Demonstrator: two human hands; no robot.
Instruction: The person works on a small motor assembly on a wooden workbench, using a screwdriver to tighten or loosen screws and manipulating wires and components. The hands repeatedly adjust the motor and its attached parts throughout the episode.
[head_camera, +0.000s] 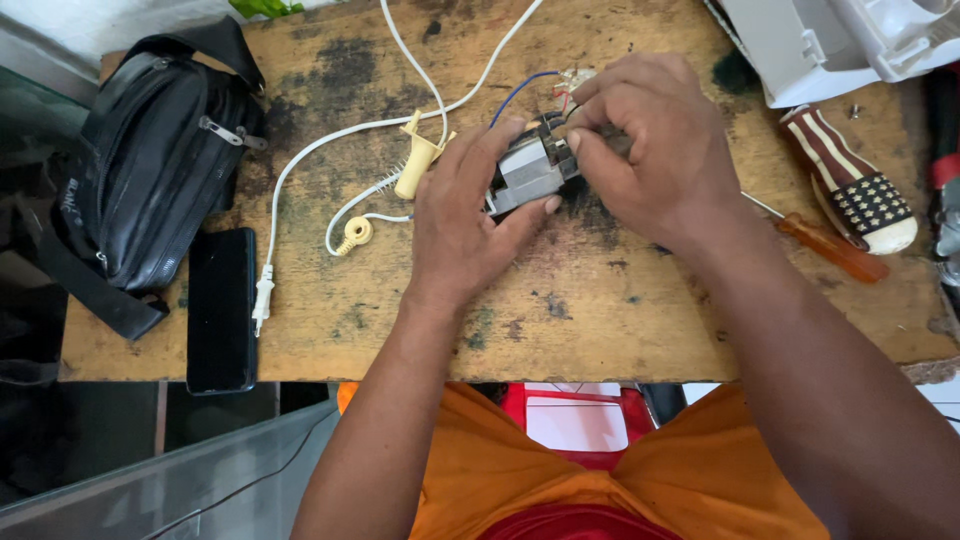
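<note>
Small motor block (528, 172), grey metal with dark ends, sits right in the middle of the worn wooden surface (600, 320), pinned between both hands. Left hand (465, 215) cups it from the near side, fingers curled around the block, thumb pressing along its lower edge. Right hand (655, 150) comes in from the far side, fingertips pinched tight on the block's right end, covering that part so you cannot see just what they grip there. A blue wire (515, 95) and thin red leads rise from the top of the block towards a little metal terminal just above the right hand's fingers.

Just left of the left hand lies a cream plastic piece (415, 160), and near it a small cream round part (356, 232) on the end of a white cable (330, 140). That cable loops across the surface and ends in a white plug (262, 298) near the front edge. Further left, a black phone (220, 310) lies flat, screen dark, touching a black zip bag (150, 170) with its strap trailing off the edge.

Out to the right, an orange-handled screwdriver (830, 250) lies partly under the right forearm, beside a striped and starred object (855, 185). A white plastic housing (830, 40) fills the top right corner.
</note>
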